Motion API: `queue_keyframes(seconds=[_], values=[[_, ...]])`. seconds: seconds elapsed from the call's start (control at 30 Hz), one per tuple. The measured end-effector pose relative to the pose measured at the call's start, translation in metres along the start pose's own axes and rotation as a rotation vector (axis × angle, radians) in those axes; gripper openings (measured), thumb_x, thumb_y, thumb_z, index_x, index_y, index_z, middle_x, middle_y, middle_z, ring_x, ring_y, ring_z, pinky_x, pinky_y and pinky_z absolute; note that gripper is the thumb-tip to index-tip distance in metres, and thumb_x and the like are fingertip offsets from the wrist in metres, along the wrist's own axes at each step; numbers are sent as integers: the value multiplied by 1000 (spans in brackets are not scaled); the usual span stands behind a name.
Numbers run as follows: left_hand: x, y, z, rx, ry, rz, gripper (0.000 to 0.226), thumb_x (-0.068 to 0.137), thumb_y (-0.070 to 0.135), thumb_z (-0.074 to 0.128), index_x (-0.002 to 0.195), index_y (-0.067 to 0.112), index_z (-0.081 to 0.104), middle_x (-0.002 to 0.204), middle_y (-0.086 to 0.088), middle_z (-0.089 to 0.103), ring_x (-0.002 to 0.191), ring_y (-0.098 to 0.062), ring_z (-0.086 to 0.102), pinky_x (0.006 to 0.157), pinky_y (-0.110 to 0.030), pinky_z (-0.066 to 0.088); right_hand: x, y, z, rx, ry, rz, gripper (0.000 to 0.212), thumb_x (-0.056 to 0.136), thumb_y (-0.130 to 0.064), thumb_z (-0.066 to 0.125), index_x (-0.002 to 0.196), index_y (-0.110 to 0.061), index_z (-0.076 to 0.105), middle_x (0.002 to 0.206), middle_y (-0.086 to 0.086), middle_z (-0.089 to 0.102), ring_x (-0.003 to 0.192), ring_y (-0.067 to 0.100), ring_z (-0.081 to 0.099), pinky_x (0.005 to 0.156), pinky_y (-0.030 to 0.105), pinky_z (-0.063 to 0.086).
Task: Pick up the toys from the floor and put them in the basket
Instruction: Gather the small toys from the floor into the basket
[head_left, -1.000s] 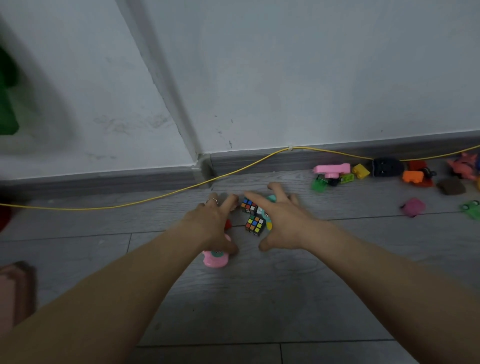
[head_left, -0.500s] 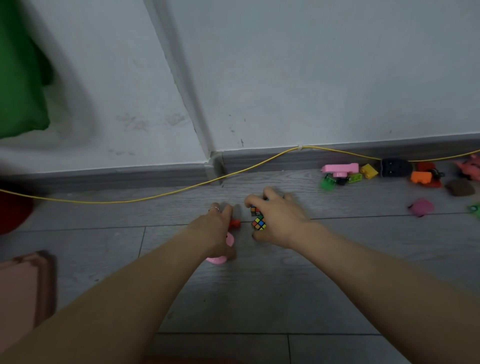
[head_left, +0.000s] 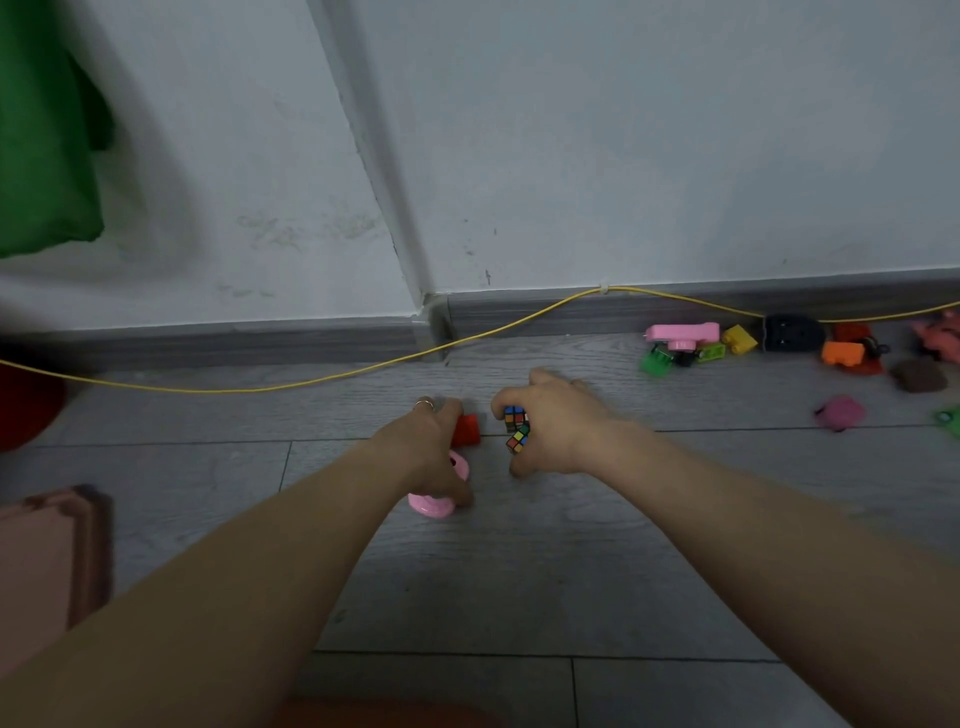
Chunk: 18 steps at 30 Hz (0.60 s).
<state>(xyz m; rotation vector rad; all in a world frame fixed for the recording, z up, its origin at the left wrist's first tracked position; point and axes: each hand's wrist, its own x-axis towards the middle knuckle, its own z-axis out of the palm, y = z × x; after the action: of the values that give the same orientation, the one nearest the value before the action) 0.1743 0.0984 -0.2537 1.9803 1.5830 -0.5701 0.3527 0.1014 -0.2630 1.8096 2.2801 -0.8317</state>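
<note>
My right hand (head_left: 558, 423) is closed around two small colour cubes (head_left: 517, 428) on the grey floor. My left hand (head_left: 426, 447) lies over a pink round toy (head_left: 434, 501), thumb against it, with a red block (head_left: 466, 430) between its fingers. More toys lie along the baseboard at right: a pink one (head_left: 683, 332), a yellow brick (head_left: 740, 339), green pieces (head_left: 655, 359), a black one (head_left: 793, 332), an orange one (head_left: 842, 353), a brown one (head_left: 918, 375) and a magenta one (head_left: 840, 412). No basket is recognisable.
A yellow cable (head_left: 311, 382) runs along the baseboard. A pinkish mat (head_left: 47, 551) lies at the left edge, a red object (head_left: 26, 410) sits beyond it, and green cloth (head_left: 41, 130) hangs on the wall. An orange shape (head_left: 384, 714) shows at the bottom edge.
My right hand has closed over the colour cubes, which lay in the open a second ago. My left hand has curled around the pink toy and red block. The view drew back slightly.
</note>
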Motion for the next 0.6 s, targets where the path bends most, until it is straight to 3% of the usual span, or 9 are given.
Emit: queue_keyframes(seconds=[0.1, 0.23, 0.37, 0.5, 0.6], values=[[-1, -1, 2, -40, 29, 18, 92, 61, 49, 86, 134, 21, 37, 125, -6, 46, 105, -23, 53, 79, -33, 48, -2, 3, 2, 68, 66, 6, 59, 58, -47, 83, 112, -42, 60, 102, -2, 42, 104, 28, 49, 80, 31, 40], [-5, -2, 1, -109, 44, 12, 89, 58, 52, 87, 128, 21, 42, 115, -2, 50, 98, -19, 51, 71, -29, 45, -12, 9, 2, 250, 111, 34, 55, 60, -42, 85, 110, -39, 62, 107, 0, 48, 103, 22, 49, 85, 32, 47], [-17, -4, -8, -188, 39, 18, 71, 58, 46, 86, 110, 19, 47, 107, 0, 53, 86, -15, 58, 57, -27, 53, -23, 10, 3, 541, 160, 100, 49, 50, -43, 86, 94, -42, 64, 106, 0, 57, 93, 21, 61, 71, 32, 57], [-42, -8, -21, -266, 40, 4, 58, 58, 39, 85, 100, 17, 51, 97, -2, 58, 81, -16, 63, 51, -30, 59, -43, -2, -9, 822, 186, 142, 44, 52, -23, 90, 90, -33, 70, 99, 9, 69, 81, 30, 70, 66, 42, 62], [-68, -11, -35, -221, 89, 2, 53, 61, 39, 82, 98, 16, 52, 87, 1, 60, 73, -14, 61, 52, -28, 54, -60, -20, -28, 978, 194, 130, 39, 59, -12, 88, 90, -26, 69, 96, 17, 73, 73, 28, 71, 69, 45, 62]])
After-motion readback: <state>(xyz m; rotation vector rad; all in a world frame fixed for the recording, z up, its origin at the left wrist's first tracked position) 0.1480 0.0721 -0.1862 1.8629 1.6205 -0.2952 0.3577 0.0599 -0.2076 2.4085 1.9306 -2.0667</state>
